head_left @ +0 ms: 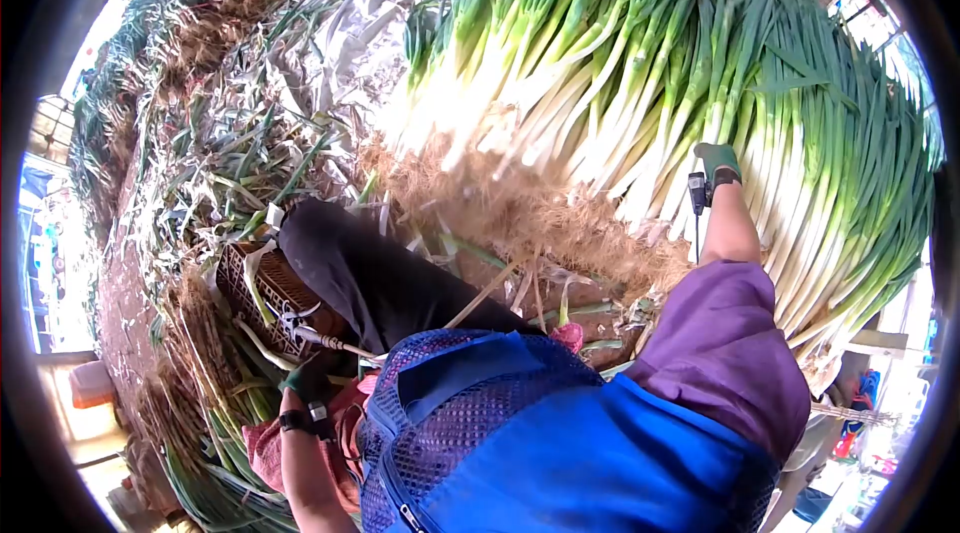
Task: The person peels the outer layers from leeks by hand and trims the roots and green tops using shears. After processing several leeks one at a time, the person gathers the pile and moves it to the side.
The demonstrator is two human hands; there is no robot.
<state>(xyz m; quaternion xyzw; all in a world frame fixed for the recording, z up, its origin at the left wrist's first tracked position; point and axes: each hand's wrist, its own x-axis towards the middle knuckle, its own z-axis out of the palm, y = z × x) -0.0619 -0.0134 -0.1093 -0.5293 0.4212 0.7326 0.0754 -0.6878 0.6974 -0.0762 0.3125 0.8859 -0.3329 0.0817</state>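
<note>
Right fingers (712,152) on leeks (650,98), left hand (300,382) in shadow, both grips impossible to tell.

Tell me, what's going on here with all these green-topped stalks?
A person in a blue vest is handling long green-and-white stalks, laid in a broad heap with their roots towards the person. The gloved right hand is at the heap; its grip is unclear. The gloved left hand is down near a brown crate, its hold hidden in shadow. Leaf scraps litter the left.
</note>
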